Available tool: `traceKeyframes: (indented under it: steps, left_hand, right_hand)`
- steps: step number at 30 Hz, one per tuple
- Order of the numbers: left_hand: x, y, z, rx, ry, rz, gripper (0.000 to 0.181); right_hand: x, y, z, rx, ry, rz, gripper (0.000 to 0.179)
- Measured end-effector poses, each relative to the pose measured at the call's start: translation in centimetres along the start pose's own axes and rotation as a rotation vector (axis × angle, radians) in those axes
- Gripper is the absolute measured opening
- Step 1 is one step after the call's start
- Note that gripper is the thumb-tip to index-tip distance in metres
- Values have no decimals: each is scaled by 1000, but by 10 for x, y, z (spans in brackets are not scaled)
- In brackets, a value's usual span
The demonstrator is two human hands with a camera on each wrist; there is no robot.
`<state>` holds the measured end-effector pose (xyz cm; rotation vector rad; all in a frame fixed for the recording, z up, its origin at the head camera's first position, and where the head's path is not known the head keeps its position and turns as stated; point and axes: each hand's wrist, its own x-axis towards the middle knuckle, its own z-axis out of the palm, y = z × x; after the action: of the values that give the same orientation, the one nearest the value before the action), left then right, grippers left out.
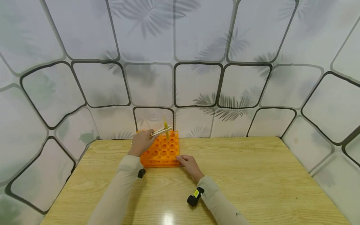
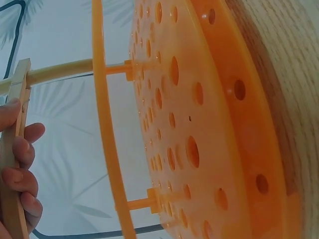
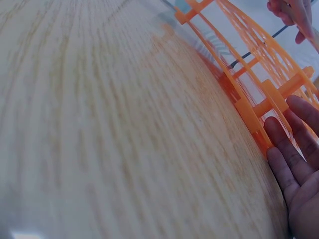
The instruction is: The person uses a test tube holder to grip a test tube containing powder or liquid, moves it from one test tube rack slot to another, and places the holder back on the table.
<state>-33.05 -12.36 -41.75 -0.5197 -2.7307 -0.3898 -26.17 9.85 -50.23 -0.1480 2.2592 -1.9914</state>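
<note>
Head view: my left hand [image 1: 142,142] is clamped on a pale wooden clamp [image 1: 161,131], whose far end holds a slim yellow tube [image 1: 166,126] close to upright over the far part of an orange rack [image 1: 159,163]. The rack stands on the wood-grain table [image 1: 239,175], near its back edge, its upper face showing rows of round holes. My right hand [image 1: 192,167] touches the rack's right side, close to the front corner. The two hands are apart, one at each side of the rack. A patterned wall covering [image 1: 198,84] rises behind. Left wrist view: my fingers curl round the clamp's shaft; the tube runs from the clamp to the rack's top plate. I cannot tell whether its lower end sits in a hole. Right wrist view: my right fingers lie extended, tips against the rack's end, near a joint of its frame; the thumb is hidden here. Part of my left hand shows at the upper corner.
</note>
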Motion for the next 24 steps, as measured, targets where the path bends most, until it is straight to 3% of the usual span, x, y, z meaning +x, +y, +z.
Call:
traceKeyframes:
  steps: [7,17,24]
  left_hand:
    - [3,-1,3,-28,30,-2,28]
    - [5,-4,9,-17,54,13,28]
    - [7,-3,12,-21,42,6,32]
  right_hand:
    - [5,9,0,-8,7,4,38]
    - [-2,-5,-1,4,-8,-1,34]
    - [4,10,0,-3,11,11,40]
